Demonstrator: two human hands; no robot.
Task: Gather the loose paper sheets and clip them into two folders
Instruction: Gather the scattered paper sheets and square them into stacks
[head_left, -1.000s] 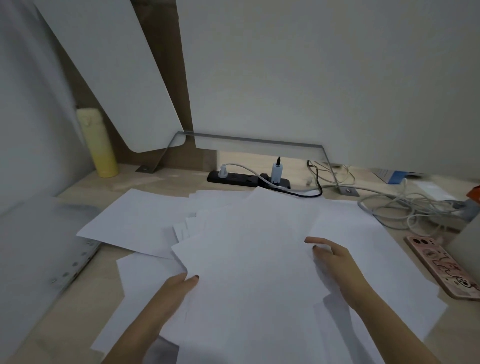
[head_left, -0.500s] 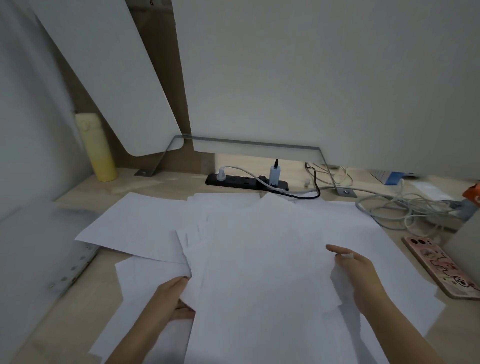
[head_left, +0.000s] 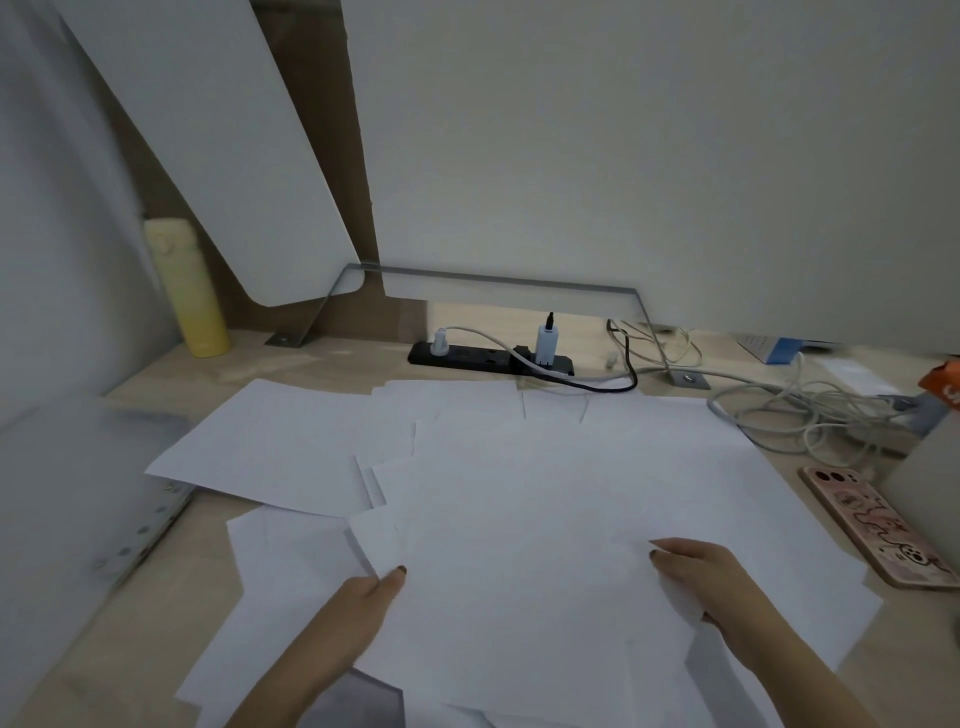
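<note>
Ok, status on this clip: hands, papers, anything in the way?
Left hand pinches paper sheets at left edge; right hand grips right edge. Sheets fanned, unsquared. Phone beside pile, not blocking.

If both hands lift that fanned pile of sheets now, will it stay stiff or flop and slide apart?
Probably floppy: the paper sheets look thin, and an edge crumples at the right hand. Likely to slide apart, since they lie fanned and unaligned. Seemingly light: the left hand pinches one corner.

Matt white paper sheets (head_left: 545, 493); pale wood-grain desk (head_left: 171, 587); translucent plastic folder (head_left: 67, 493).
</note>
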